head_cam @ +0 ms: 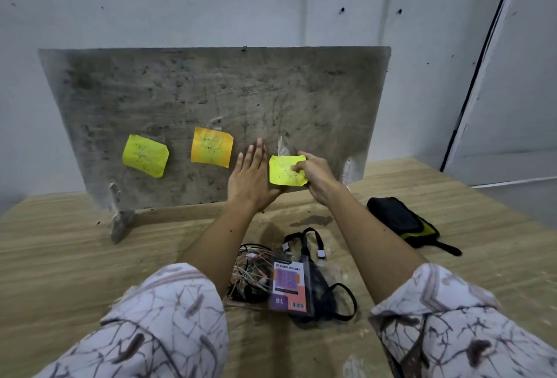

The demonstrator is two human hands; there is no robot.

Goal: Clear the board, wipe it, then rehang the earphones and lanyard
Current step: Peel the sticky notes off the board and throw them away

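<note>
board upright | right hand pinches note at board's lower right | left hand flat, fingers straight, against board | note light, flimsy, likely taped; peel from top edge

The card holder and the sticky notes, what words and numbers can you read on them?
"ID CARD HOLDER": on the card holder.
"B1": its bottom left corner; a barcode beside it.
Small print on the card holder: too blurred to read.
Orange note: scribble, perhaps "B1", not sure.
Left yellow note and held yellow note: handwriting unreadable.
</note>
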